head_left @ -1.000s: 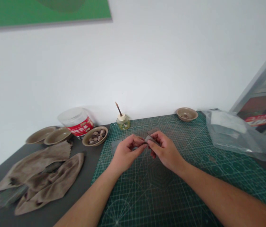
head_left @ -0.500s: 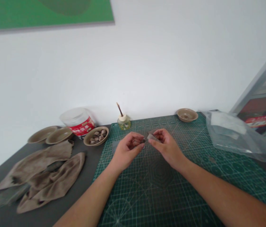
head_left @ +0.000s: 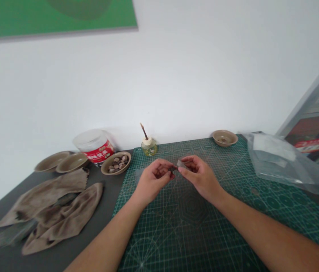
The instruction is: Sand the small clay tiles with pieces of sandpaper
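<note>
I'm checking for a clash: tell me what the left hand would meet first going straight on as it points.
Likely the small grey strip held in the right hand, just ahead of the left hand; unclear depth hides whether they touch.

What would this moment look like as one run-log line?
left hand: pinching dark piece; right hand: holding grey piece; below: green mat; left of mat: bowl of lumps, cloths; mat's far edge: bottle

Cutting mat (head_left: 159, 234), lower centre: dark green, pale grid, circles and nested hexagons. Held piece (head_left: 181, 164), near centre: grey. Cloths (head_left: 77, 219), lower left: brown-grey, darker blotches. Jar label (head_left: 99, 152), left of centre: red, white lettering. Wall panel (head_left: 20, 19), upper left: green, darker rounded patch.
</note>
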`<state>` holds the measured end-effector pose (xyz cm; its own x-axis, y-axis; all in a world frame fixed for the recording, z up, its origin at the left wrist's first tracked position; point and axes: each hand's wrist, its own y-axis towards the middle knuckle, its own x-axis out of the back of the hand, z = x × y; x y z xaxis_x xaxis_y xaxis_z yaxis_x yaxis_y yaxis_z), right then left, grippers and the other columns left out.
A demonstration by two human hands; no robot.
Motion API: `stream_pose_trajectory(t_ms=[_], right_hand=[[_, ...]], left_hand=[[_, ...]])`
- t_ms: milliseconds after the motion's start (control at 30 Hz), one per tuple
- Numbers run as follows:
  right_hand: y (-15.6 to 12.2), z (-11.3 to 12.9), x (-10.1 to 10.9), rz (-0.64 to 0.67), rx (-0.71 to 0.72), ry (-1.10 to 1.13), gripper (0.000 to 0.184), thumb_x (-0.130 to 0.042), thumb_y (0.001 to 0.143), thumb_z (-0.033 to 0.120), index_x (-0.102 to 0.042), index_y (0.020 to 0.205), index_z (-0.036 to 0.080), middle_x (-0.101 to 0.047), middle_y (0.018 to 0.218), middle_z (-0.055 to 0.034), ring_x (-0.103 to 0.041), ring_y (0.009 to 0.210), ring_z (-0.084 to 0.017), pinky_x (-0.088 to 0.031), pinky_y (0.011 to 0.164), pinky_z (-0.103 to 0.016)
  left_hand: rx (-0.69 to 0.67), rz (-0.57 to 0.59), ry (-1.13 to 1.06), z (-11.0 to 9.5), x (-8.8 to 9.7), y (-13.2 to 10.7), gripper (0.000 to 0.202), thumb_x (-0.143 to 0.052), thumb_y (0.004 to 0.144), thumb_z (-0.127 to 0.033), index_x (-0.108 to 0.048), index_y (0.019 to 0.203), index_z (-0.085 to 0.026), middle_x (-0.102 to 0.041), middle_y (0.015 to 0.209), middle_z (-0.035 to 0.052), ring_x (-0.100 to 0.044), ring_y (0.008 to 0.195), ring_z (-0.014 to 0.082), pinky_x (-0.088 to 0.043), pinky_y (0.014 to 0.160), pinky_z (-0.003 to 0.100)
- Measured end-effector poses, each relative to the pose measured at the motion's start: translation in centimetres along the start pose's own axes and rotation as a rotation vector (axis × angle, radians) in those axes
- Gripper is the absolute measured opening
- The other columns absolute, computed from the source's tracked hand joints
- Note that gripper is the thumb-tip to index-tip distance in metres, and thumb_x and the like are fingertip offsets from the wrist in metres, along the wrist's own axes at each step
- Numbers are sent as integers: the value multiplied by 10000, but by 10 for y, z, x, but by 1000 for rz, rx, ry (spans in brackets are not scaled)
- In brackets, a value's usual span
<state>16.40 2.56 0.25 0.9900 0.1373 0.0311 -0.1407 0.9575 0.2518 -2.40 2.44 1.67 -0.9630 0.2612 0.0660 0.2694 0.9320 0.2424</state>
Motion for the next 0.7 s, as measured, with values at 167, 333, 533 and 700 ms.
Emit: stream_pose_trajectory(t_ms=[167,333,533,700], right_hand=[[-1,-2,0,-52,69,-91,277,-702,827,347,-586,1034,206,-695,971,-50,-668,862,-182,-521,773,-311],[-4,-2,-1,-8,130,-218,184,-505,966,362,-593,1051,225,-670,821,-10,-643,672,-140,-494,645,-270],[-6,7,1,-36,288,-448,179,-485,982,317,-599,1081,221,-695,893,-39,-661,709,-159,-504,685,-286],[-6,10,2,-15,486,-562,224,-484,973,205,-619,1149,230,-710,1081,-59,-665,983,-188,-503,886,-321]], left_hand=[[37,-43,57,2,-2,2,152,-611,794,-132,-604,945,-155,-709,829,28,-684,721,139,-532,710,264],[52,-76,140,6,-1,2,160,-665,775,-159,-607,924,-162,-663,698,-11,-655,651,133,-503,626,233],[86,-30,-14,4,-3,1,208,-753,761,-228,-594,877,-159,-708,821,36,-680,758,159,-531,727,284],[-2,-78,61,2,-3,1,172,-770,748,-207,-639,845,-152,-684,851,31,-644,807,151,-512,735,260]])
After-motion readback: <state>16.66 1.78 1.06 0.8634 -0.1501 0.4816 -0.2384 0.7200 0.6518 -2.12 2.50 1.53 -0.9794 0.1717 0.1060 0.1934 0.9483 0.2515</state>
